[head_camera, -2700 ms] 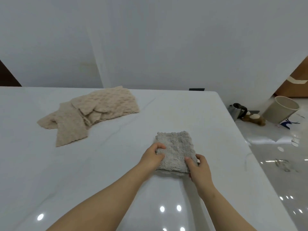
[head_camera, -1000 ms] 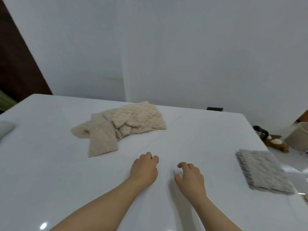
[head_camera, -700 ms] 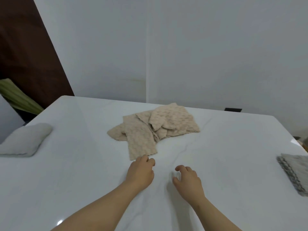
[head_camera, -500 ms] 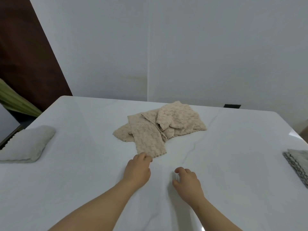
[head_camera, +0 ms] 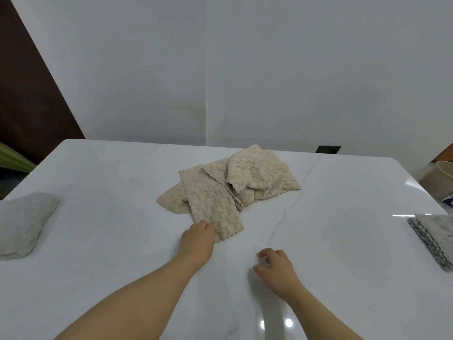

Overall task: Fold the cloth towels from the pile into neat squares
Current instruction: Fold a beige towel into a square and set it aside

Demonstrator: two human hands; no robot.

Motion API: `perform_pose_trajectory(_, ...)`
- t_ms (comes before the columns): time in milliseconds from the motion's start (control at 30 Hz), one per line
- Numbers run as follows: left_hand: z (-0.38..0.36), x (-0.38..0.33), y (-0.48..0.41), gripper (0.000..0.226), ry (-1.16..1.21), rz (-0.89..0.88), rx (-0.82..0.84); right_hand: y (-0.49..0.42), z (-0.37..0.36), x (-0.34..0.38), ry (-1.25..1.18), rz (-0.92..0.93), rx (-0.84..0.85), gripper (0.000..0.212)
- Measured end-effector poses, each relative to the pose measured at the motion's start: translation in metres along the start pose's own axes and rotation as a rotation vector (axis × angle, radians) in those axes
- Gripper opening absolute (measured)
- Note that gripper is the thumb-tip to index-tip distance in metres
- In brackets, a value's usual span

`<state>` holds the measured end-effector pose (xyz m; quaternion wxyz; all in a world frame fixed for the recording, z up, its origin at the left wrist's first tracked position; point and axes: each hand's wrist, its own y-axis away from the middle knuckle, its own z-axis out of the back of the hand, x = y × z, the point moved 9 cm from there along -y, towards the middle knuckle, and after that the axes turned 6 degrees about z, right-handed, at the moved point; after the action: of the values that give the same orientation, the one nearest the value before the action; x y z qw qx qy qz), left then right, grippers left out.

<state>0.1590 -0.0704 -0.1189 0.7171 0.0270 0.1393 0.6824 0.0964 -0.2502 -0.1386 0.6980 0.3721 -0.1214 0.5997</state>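
Note:
A loose pile of beige textured towels [head_camera: 230, 185] lies in the middle of the white table [head_camera: 110, 182]. One beige towel [head_camera: 215, 212] sticks out of the pile toward me. My left hand [head_camera: 197, 239] touches that towel's near left corner; its fingertips are hidden, so I cannot make out a grip. My right hand [head_camera: 275, 268] rests on the bare table to the right of the left hand, fingers loosely curled and holding nothing. A folded grey towel [head_camera: 435, 239] lies at the table's right edge.
A grey cloth [head_camera: 22, 222] lies at the table's left edge. Beyond the right edge of the table, a beige bin [head_camera: 441, 177] stands on the floor. A white wall runs behind the table, with a dark panel at the far left.
I let go of the folded grey towel, which now lies far right. The view swung left. My left hand moved forward from the bare table to the beige towel's near corner.

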Motion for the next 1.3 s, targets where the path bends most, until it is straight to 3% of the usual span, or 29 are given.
perform_pose_trajectory(233, 0.003, -0.001, 0.007, 0.02, 0.128, 0.027, 0.015, 0.0, 0.001, -0.007, -0.066, 0.029, -0.014, 0.031)
perform_pose_trajectory(400, 0.033, 0.001, 0.027, 0.006, 0.37, 0.071, -0.121, 0.006, 0.001, -0.007, -0.151, 0.038, -0.018, 0.022)
perform_pose_trajectory(600, 0.076, -0.011, 0.062, 0.012, 0.626, 0.089, -0.27, 0.03, 0.006, 0.005, -0.323, 0.089, -0.027, 0.039)
perform_pose_trajectory(667, 0.087, -0.019, 0.076, 0.007, 0.696, 0.07, -0.276, 0.04, 0.011, 0.018, -0.367, 0.141, -0.028, 0.042)
perform_pose_trajectory(767, 0.101, -0.031, 0.096, 0.017, 0.78, 0.039, -0.306, 0.054, 0.019, 0.045, -0.414, 0.261, -0.032, 0.051)
perform_pose_trajectory(867, 0.109, -0.033, 0.112, 0.022, 0.888, 0.06, -0.34, 0.073, 0.016, 0.07, -0.481, 0.364, 0.054, 0.064)
perform_pose_trajectory(933, 0.108, -0.034, 0.117, 0.021, 0.944, 0.074, -0.324, 0.083, 0.012, 0.08, -0.512, 0.399, 0.094, 0.061)
perform_pose_trajectory(1067, 0.098, -0.034, 0.12, 0.015, 1.036, 0.082, -0.247, 0.095, 0.003, 0.084, -0.486, 0.424, 0.095, 0.052)
perform_pose_trajectory(1300, 0.092, 0.008, 0.126, 0.014, 1.277, 0.145, -0.17, 0.094, -0.035, 0.094, -0.24, 0.336, 0.057, 0.062)
